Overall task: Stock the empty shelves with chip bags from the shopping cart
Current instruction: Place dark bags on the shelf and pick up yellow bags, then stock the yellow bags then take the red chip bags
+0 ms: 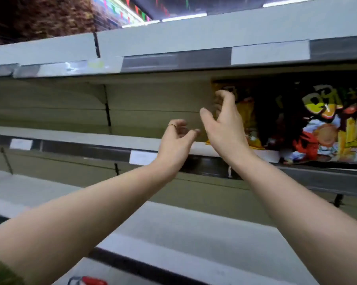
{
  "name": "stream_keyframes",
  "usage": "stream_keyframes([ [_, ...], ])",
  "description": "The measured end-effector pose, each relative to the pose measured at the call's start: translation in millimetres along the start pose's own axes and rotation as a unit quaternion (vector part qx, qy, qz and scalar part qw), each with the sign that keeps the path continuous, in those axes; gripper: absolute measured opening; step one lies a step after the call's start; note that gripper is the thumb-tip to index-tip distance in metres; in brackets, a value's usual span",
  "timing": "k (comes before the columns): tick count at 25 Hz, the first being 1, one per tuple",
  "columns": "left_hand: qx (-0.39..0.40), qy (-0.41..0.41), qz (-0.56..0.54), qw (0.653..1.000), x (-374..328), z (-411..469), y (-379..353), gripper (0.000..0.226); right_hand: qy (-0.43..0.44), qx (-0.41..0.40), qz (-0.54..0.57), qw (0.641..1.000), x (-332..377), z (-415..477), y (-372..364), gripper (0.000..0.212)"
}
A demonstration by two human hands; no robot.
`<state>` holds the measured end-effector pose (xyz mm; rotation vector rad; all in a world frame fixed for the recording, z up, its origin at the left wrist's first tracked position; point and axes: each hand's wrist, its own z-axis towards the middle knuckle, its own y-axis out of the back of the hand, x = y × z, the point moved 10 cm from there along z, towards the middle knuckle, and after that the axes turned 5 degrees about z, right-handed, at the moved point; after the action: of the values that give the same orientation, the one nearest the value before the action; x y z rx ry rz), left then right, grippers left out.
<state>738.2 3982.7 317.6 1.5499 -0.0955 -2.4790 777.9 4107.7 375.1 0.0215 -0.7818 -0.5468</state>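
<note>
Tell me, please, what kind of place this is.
Most likely a supermarket or grocery aisle: long metal shelves with price-label strips along their front edges, and printed chip bags standing on the middle shelf at the right.

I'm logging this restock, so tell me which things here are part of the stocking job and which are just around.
Job:
yellow chip bag
black chip bag
middle shelf
right hand, at the yellow bag, grip unclear
left hand, holding nothing

Just around:
price labels
ceiling lights
coloured flags
red-and-white item, unidentifiable
</note>
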Motion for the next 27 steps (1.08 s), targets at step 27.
stream_keyframes([
  [27, -0.423, 0.417, 0.055, 0.803, 308, -318, 554, 0.020, -0.107, 0.548, 0.217, 0.801, 105, -389, -600, 0.039],
])
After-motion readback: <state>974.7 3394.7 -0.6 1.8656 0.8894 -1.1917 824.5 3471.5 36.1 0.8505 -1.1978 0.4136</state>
